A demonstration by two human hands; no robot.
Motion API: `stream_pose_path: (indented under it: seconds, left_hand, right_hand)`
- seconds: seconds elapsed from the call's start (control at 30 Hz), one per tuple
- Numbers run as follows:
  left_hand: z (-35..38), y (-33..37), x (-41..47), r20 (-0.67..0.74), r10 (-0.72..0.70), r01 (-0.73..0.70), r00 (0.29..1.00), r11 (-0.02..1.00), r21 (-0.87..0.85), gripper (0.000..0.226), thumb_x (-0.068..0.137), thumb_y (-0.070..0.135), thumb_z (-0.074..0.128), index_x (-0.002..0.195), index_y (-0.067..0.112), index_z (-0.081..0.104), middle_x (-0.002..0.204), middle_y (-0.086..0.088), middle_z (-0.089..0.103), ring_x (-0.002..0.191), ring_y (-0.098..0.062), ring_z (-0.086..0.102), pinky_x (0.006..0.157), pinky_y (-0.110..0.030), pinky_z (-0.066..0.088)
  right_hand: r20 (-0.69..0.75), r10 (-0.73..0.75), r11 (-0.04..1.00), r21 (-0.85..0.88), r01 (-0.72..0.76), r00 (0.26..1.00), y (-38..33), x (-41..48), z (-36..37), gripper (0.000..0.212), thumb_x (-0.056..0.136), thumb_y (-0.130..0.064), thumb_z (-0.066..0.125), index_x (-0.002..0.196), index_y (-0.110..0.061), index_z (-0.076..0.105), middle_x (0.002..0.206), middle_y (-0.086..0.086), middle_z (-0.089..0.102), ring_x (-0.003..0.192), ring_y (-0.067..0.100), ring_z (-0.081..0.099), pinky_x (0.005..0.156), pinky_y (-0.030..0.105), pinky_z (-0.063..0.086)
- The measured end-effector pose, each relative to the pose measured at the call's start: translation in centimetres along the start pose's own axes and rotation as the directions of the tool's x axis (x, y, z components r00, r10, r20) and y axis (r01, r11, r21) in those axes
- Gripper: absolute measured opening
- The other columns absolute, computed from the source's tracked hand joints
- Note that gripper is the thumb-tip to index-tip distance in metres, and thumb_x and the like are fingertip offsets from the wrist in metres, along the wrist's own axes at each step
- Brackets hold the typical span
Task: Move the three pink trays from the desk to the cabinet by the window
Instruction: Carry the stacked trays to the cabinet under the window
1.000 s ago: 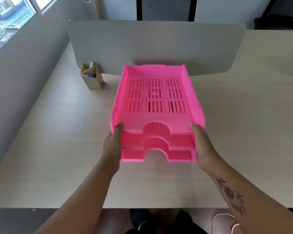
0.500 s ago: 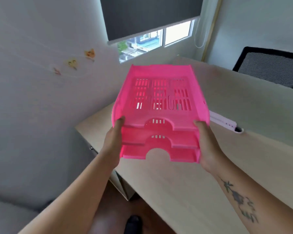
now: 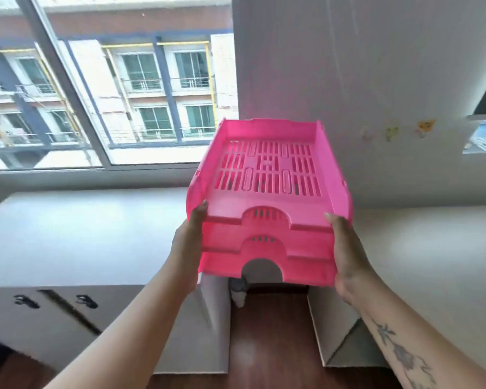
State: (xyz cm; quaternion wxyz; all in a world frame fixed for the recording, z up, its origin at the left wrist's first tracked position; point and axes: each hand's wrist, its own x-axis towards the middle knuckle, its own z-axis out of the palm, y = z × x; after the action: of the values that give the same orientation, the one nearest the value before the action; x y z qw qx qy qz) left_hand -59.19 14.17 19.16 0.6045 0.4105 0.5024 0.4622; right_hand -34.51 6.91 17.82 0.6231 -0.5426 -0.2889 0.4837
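Fingers of the left hand [image 3: 190, 242] and right hand [image 3: 348, 248] are clamped on the near corners of the pink trays [image 3: 267, 197], held airborne, long axis pointing away; the cabinet [image 3: 76, 234] worktop lies below-left, its near right corner closest.

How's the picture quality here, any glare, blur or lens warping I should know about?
Head view: daylight through the window blows out the sill and puts a soft sheen on the white cabinet top. The pink trays are fairly sharp, while the cabinet door handles smear with motion blur. The wide-angle lens slants the window frame, and the forearms look stretched toward the bottom edge.
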Motion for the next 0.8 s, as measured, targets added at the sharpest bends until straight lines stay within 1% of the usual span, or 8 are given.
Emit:
stream_pose_path:
  seconds: [0.1,0.17,0.3,0.43,0.5,0.6,0.73,0.8]
  left_hand:
    - [-8.6,1.4,0.3,-0.102,0.063,-0.065,0.993,0.998,-0.022,0.054,0.085,0.061,0.055,0.119,0.021,0.068,0.108,-0.015,0.075,0.096,-0.037,0.072,0.089,-0.060,0.053]
    - [-14.2,2.3,0.6,-0.186,0.094,-0.101,0.978,0.995,-0.025,0.052,0.086,0.060,0.053,0.118,0.023,0.068,0.106,-0.013,0.076,0.093,-0.035,0.073,0.085,-0.056,0.056]
    - [-25.4,4.3,2.2,-0.295,0.125,-0.133,0.947,0.991,-0.007,0.050,0.088,0.062,0.048,0.120,0.027,0.064,0.103,-0.009,0.076,0.092,-0.031,0.074,0.079,-0.051,0.059]
    - [-34.0,5.5,4.7,-0.349,0.098,-0.107,0.932,0.994,-0.006,0.055,0.085,0.067,0.050,0.122,0.028,0.061,0.104,-0.011,0.075,0.091,-0.031,0.074,0.076,-0.055,0.060]
    - [-36.9,5.7,6.3,-0.358,0.076,-0.078,0.931,0.997,0.009,0.061,0.081,0.072,0.050,0.124,0.029,0.060,0.105,-0.011,0.075,0.091,-0.031,0.074,0.074,-0.054,0.060]
    - [-40.1,5.5,8.3,-0.369,0.040,-0.043,0.929,0.999,0.000,0.059,0.082,0.071,0.049,0.123,0.031,0.061,0.104,-0.009,0.075,0.092,-0.030,0.073,0.076,-0.055,0.060]
    - [-42.5,4.4,9.8,-0.366,0.003,-0.002,0.931,1.000,0.003,0.060,0.081,0.072,0.049,0.124,0.033,0.060,0.106,-0.008,0.075,0.095,-0.030,0.072,0.077,-0.055,0.060]
    - [-43.0,3.7,10.0,-0.379,-0.012,0.012,0.925,1.000,-0.001,0.062,0.078,0.073,0.050,0.125,0.034,0.060,0.107,-0.007,0.074,0.098,-0.030,0.070,0.082,-0.055,0.058]
  right_hand:
    - [0.140,-0.049,0.999,-0.005,0.050,0.989,2.0,0.6,9.1,0.039,0.083,-0.055,0.052,0.116,-0.037,0.061,0.099,0.007,0.074,0.091,0.031,0.073,0.067,0.049,0.060]
    - [0.235,-0.036,0.999,0.006,0.036,0.971,3.6,1.1,15.2,0.039,0.086,-0.053,0.051,0.119,-0.035,0.060,0.100,0.011,0.074,0.090,0.033,0.073,0.067,0.052,0.060]
    - [0.333,-0.007,1.000,-0.003,0.009,0.943,7.6,2.1,27.2,0.044,0.089,-0.051,0.051,0.127,-0.031,0.057,0.113,0.016,0.070,0.100,0.039,0.070,0.082,0.064,0.054]
    - [0.349,0.043,0.999,-0.046,-0.028,0.936,10.6,3.2,36.8,0.046,0.083,-0.049,0.054,0.125,-0.032,0.057,0.107,0.017,0.073,0.090,0.039,0.073,0.074,0.064,0.056]
    - [0.350,0.075,0.997,-0.055,-0.059,0.934,11.8,3.8,40.0,0.048,0.081,-0.049,0.056,0.126,-0.032,0.056,0.107,0.018,0.073,0.087,0.040,0.073,0.072,0.064,0.057]
    - [0.336,0.108,0.993,-0.083,-0.084,0.936,13.7,4.7,43.0,0.048,0.081,-0.050,0.055,0.126,-0.033,0.055,0.108,0.019,0.072,0.088,0.041,0.073,0.072,0.065,0.056]
    - [0.303,0.132,0.986,-0.135,-0.094,0.944,16.1,5.1,44.8,0.053,0.079,-0.052,0.055,0.128,-0.033,0.053,0.108,0.017,0.072,0.088,0.038,0.073,0.073,0.062,0.058]
    - [0.302,0.146,0.980,-0.177,-0.095,0.942,16.9,4.9,44.9,0.060,0.075,-0.058,0.057,0.130,-0.034,0.053,0.109,0.013,0.073,0.092,0.036,0.072,0.078,0.059,0.058]
